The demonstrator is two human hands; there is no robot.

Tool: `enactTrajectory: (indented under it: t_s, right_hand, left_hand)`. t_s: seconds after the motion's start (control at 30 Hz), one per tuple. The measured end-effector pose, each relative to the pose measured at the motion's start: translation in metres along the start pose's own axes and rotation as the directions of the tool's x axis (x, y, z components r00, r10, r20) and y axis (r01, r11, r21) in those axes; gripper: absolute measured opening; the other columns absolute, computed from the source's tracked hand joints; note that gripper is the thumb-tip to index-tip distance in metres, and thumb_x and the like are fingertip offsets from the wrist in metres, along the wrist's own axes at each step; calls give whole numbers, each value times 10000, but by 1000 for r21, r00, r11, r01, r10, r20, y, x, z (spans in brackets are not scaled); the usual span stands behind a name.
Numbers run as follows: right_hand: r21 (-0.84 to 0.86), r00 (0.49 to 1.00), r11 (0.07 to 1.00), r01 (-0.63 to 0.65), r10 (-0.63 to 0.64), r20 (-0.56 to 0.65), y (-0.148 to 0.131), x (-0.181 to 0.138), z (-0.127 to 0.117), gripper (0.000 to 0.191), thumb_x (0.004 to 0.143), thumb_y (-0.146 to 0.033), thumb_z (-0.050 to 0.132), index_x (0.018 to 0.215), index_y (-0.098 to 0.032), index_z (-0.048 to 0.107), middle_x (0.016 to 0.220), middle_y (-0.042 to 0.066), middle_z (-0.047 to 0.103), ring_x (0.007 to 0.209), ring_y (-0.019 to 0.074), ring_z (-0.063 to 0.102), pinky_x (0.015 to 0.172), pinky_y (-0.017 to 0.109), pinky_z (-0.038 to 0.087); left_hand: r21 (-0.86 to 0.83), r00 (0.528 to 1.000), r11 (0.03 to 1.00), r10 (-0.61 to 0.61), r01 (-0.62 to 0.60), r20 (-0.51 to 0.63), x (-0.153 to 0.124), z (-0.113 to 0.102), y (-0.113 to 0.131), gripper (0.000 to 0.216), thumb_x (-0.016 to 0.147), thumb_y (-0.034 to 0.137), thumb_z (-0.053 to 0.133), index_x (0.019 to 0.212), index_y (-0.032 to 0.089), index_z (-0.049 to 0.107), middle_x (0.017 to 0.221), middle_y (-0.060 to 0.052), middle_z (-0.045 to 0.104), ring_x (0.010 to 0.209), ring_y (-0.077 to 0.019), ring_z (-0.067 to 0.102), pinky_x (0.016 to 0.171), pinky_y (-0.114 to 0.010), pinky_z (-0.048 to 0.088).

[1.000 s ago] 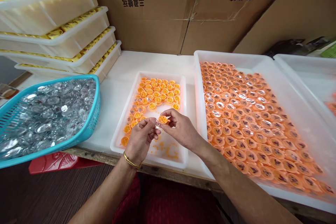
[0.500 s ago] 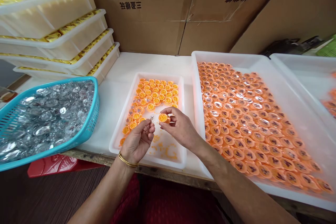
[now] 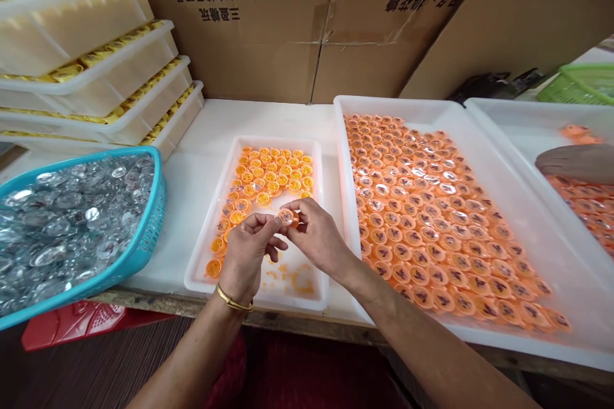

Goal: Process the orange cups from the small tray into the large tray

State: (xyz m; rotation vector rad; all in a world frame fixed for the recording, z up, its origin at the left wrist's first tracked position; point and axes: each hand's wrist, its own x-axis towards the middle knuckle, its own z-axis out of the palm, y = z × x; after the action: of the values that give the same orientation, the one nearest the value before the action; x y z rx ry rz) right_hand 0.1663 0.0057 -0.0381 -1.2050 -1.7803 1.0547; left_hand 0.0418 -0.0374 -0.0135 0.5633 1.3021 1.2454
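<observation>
Over the small white tray (image 3: 288, 302), my right hand (image 3: 316, 230) grips a small orange cup (image 3: 293, 220) between thumb and fingers. A clear round lid (image 3: 286, 216) with a dark print covers the cup's mouth. My left hand (image 3: 249, 246), wearing a gold bangle, has its thumb and forefinger pinched at the lid's left edge, the other fingers half curled. Rows of open orange cups (image 3: 263, 199) with yellow-orange bits inside fill the tray's far and left parts. Loose orange bits (image 3: 297, 276) lie on its floor near the front.
A blue basket (image 3: 152, 223) of clear lids stands left, below stacked white trays (image 3: 139, 92) of yellow items. Right, a large white tray (image 3: 489, 160) holds many lidded orange cups (image 3: 422, 217). Another person's forearm (image 3: 575, 163) reaches over a farther tray. Cardboard boxes (image 3: 259, 64) stand behind.
My left hand has brought the clear lid rightward onto the orange cup in my right hand. The view has shifted slightly right, and another person's forearm now shows at the far right.
</observation>
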Motion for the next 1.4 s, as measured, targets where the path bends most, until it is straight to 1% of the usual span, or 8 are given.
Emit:
enactTrajectory:
  t_s: [0.2,0.43,0.7,0.9,1.03,1.2,1.3,1.4]
  right_hand:
    - [25,999,999,33,-33,-10,-2,-1,-1,179,740,-90,577,889,-189,588,980,47,580,871,150,592,710,277,530]
    - [227,986,965,-134,106,131,-6,-2,-3,270,771,-206,581,1039,-180,558,956,43,617,849,149,616,775,317,535]
    - [334,980,927,-168,121,157,-4,-1,-4,260,818,-345,588,1020,-182,585,886,33,621,840,163,617,799,363,529]
    - [560,977,801,-212,172,125,-4,-1,-6,241,776,-281,640,992,-186,592,860,22,653,796,145,629,777,341,517]
    - [631,975,744,-219,188,117,-3,-1,-8,265,756,-238,656,1010,-192,598,865,22,668,755,134,625,727,313,506]
    - [667,983,722,-184,135,125,-5,1,-11,229,768,-229,652,989,-203,598,882,17,671,765,131,625,738,306,503]
    - [693,985,702,-167,80,156,-9,2,-15,288,788,-237,649,1064,-224,569,977,27,666,863,139,624,812,322,495]
    - [710,982,691,-137,-2,191,-16,1,-18,386,819,-256,630,1185,-256,507,1095,44,639,1036,164,590,948,375,444]
  left_hand:
    - [111,999,994,27,-22,-47,8,1,-2,270,667,333,733,685,127,559,615,6,625,436,-71,565,363,-152,374]
    - [234,997,971,67,-53,-50,9,-1,0,329,647,399,738,664,133,545,571,17,598,430,-81,571,348,-151,355]
    - [420,998,906,57,-51,-2,18,-7,6,325,698,415,693,636,154,508,533,17,570,452,-113,591,360,-168,374]
    - [472,988,870,105,-145,109,17,-9,4,377,733,465,667,942,166,573,781,-23,637,643,-171,664,498,-253,503]
    - [591,950,743,239,-313,203,17,-7,-2,316,810,466,583,829,155,638,757,-50,649,686,-173,632,560,-277,495]
    - [639,863,603,459,-477,211,14,-2,-3,276,823,439,591,791,177,671,739,-25,610,632,-138,575,592,-281,475]
    - [629,824,570,523,-528,217,8,-2,3,228,820,408,608,805,191,674,761,-19,596,642,-128,567,587,-264,478]
    - [591,781,551,577,-589,240,0,-5,8,175,806,351,637,920,219,653,893,-28,592,774,-144,591,635,-259,509]
